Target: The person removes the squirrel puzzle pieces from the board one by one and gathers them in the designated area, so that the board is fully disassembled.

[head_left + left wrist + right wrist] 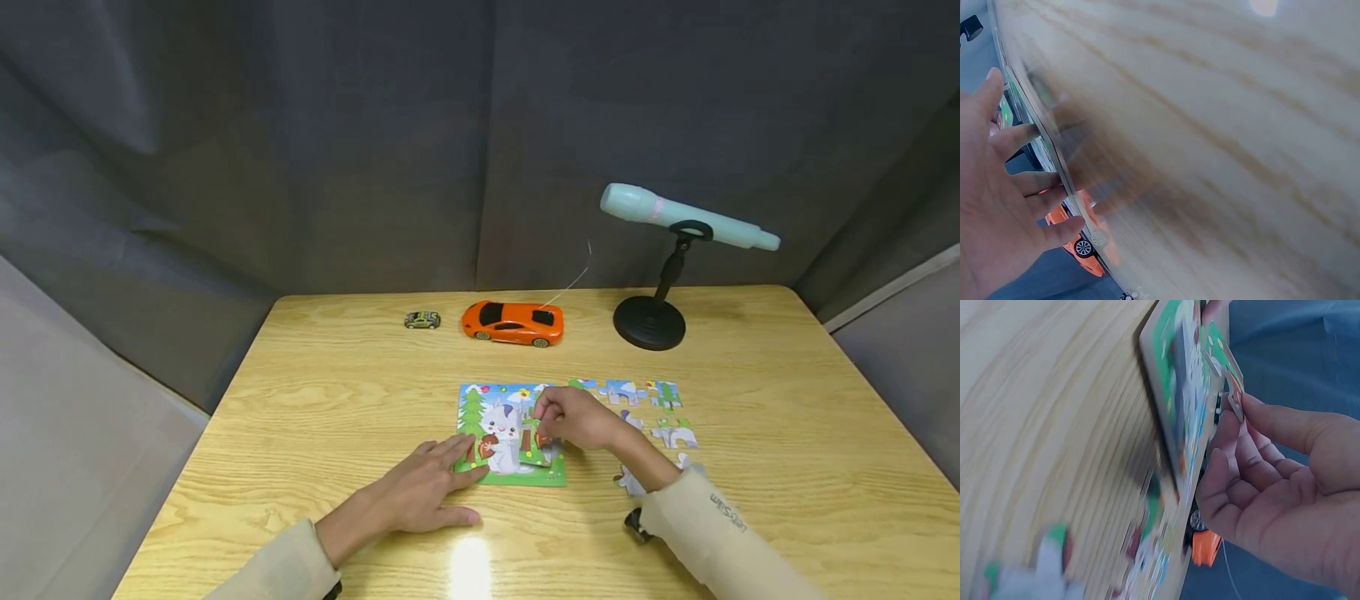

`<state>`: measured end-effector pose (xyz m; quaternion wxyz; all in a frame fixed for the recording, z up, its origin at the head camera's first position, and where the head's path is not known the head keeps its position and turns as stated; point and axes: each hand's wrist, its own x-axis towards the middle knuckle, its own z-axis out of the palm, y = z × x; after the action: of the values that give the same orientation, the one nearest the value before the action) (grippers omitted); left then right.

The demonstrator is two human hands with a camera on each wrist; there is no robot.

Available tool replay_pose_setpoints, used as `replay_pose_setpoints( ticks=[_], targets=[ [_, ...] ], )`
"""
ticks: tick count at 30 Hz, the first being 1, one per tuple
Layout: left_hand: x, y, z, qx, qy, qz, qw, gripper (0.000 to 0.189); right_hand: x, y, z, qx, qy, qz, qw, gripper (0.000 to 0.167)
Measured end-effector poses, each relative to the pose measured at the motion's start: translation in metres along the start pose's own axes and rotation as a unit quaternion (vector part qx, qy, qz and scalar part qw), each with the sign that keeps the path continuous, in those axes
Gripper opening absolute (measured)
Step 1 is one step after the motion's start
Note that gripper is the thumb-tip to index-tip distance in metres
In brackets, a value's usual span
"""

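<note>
A jigsaw puzzle board [517, 479] printed with a white cartoon animal lies on the wooden table. My left hand [423, 492] rests with spread, straight fingers at the board's left edge, fingertips touching it. Over the board's right half, my right hand [581, 417] pinches a green-and-brown puzzle piece [534, 446] between thumb and fingers. In the right wrist view that piece [1229, 359] is tilted up above the board, its far end partly overlapped by other shapes. The left wrist view shows the left palm [997, 200] and extended fingers.
Several loose puzzle pieces [673, 433] lie right of the board, some behind the right forearm. Farther back stand a small patterned toy car [422, 320], an orange toy car [513, 323] with a thin wire, and a light-blue microphone [697, 218] on a black stand [649, 323].
</note>
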<state>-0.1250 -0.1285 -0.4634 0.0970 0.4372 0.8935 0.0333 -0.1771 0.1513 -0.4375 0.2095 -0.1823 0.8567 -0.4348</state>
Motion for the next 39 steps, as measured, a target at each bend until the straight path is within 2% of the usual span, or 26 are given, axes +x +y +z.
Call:
replay_pose_setpoints(
  ticks=[11, 19, 26, 32, 39],
  targets=[
    [-0.001, -0.001, 0.0, 0.0, 0.006, 0.006, 1.0, 0.065, -0.025, 0.017, -0.024, -0.005, -0.007, 0.01, 0.9999, 0.009],
    [-0.002, -0.003, 0.0, -0.001, 0.009, 0.003, 1.0, 0.064, -0.038, 0.028, -0.032, 0.026, -0.043, 0.01, 0.9987, 0.013],
    [-0.004, -0.003, 0.0, -0.001, 0.008, 0.001, 1.0, 0.065, -0.044, 0.036, -0.031, 0.024, -0.069, 0.025, 0.9971, 0.011],
    [-0.004, -0.004, 0.0, -0.001, 0.008, 0.0, 1.0, 0.064, -0.045, 0.038, -0.027, 0.018, -0.054, 0.028, 0.998, 0.009],
    [-0.003, -0.004, 0.0, 0.01, 0.006, 0.005, 0.9999, 0.065, -0.045, 0.036, -0.018, -0.026, -0.024, 0.036, 0.9987, 0.005]
  ],
)
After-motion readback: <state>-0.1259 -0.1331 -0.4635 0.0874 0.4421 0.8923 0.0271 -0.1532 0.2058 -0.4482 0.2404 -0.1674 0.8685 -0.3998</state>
